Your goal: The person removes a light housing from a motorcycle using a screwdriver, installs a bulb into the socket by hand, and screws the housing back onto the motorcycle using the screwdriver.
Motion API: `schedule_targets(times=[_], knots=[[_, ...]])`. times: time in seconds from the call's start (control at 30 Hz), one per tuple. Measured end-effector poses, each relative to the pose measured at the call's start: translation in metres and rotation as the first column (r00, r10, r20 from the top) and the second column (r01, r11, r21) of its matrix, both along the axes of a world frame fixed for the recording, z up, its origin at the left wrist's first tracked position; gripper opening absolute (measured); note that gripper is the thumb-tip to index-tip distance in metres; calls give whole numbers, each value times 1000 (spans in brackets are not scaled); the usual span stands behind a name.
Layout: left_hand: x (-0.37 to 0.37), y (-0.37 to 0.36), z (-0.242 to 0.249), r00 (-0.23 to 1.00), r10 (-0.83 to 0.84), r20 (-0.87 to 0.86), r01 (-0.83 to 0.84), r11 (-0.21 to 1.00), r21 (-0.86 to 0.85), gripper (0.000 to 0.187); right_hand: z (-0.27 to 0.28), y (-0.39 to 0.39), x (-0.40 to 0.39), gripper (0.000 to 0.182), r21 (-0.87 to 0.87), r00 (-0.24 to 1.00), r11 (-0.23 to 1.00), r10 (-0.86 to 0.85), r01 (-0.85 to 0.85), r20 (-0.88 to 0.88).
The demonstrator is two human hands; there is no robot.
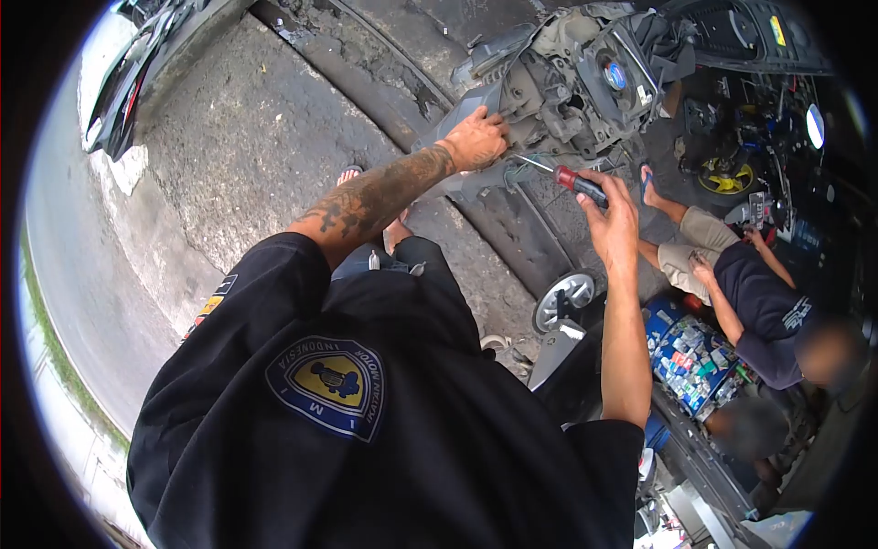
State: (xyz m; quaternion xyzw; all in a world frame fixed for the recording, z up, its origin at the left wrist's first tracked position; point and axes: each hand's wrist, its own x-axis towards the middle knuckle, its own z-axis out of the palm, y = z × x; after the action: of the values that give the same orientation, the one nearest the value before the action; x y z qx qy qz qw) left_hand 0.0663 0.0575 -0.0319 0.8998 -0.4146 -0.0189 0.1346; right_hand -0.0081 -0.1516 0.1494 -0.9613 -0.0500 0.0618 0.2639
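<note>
My right hand (615, 220) is closed around the handle of a screwdriver (578, 185), red and dark in colour. Its metal shaft points left toward the lower edge of a partly stripped scooter body (558, 101); I cannot make out whether the tip touches anything. My left hand (476, 142) grips a grey plastic panel (471, 102) at the scooter's near side, fingers curled over its edge. A blue round emblem or cap (615, 75) sits on the scooter's dark front part.
A seated person (750, 274) is at the right, beside a blue drum (672, 334) covered in stickers. A silver wheel (564, 302) lies below my right arm. A yellow wheel (727, 177) and parts crowd the right. Dark body panels (128, 87) stand at upper left.
</note>
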Motion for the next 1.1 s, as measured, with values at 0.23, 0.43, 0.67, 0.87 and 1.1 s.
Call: schedule_targets(times=[0.23, 0.43, 0.67, 0.87, 1.1], knots=[[-28, 20, -11, 784, 291, -548, -598, 589, -543, 15, -2, 12, -7, 32, -59, 997, 998, -39, 35, -67], [-79, 31, -17, -37, -270, -962, -994, -87, 63, 13, -4, 48, 23, 32, -85, 984, 981, 171, -175, -45], [-76, 27, 0, -171, -393, -903, -980, -24, 196, 24, -13, 67, 45, 29, -190, 948, 929, 311, -319, -70], [-85, 25, -6, -202, -399, -894, -979, 94, 180, 33, -13, 70, 46, 25, -201, 942, 921, 323, -334, -90], [-85, -18, 43, -259, -880, -398, -955, 170, 244, 52, -1, 101, 51, 15, -433, 925, 834, 218, -342, -311]])
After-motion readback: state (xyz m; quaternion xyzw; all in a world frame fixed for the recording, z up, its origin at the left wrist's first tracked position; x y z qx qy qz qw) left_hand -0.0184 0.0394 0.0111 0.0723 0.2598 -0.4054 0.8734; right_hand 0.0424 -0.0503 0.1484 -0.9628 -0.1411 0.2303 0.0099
